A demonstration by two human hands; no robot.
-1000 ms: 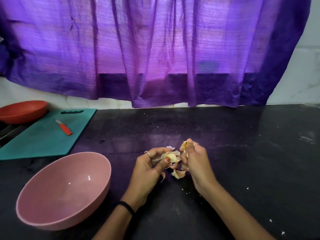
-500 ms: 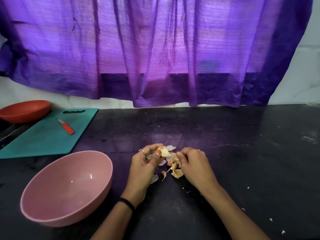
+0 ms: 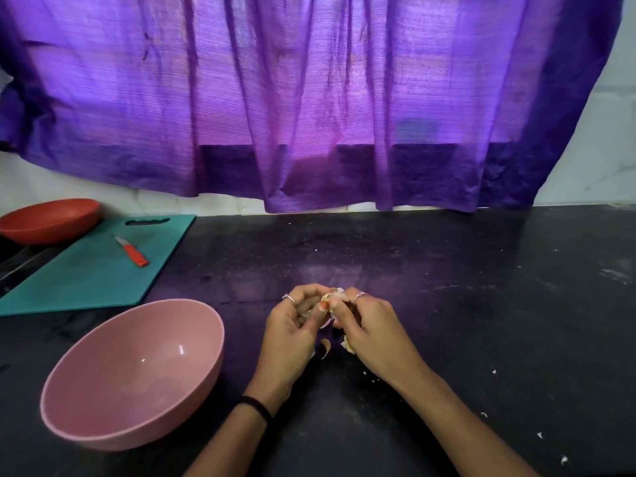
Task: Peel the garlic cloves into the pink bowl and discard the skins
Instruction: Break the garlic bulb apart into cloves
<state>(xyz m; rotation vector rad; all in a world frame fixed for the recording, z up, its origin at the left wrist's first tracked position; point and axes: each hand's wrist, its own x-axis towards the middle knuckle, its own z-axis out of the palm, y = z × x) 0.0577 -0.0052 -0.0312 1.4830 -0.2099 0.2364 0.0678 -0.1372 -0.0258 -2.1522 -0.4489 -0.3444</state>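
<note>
Both my hands are together over the middle of the black worktop [image 3: 447, 270], working on one garlic clove [image 3: 328, 297]. My left hand [image 3: 292, 328] has its fingers curled round the clove, with the thumb pressed on it from my side. My right hand [image 3: 370, 325] comes in from the other side, fingertips pinching the papery skin at the top of the same clove. So neither hand is open; both have hold of the garlic, and they're touching each other around it.

Right under my hands a few loose skins [image 3: 325, 347] lie on the worktop, and I can see a bit more garlic [image 3: 347, 346] poking out below my right palm. Can't tell if that's a whole clove or just peel. Tiny white flakes [image 3: 494, 371] are scattered off to the right.

The pink bowl [image 3: 86, 432] sits to the left of my left arm, near but not touching it, and I can't see any cloves in it.

Further back left there's a teal board [image 3: 69, 284] with a small orange-handled knife [image 3: 132, 252] lying on it, and an orange bowl [image 3: 48, 218] behind that. A purple curtain [image 3: 309, 98] hangs across the back.
</note>
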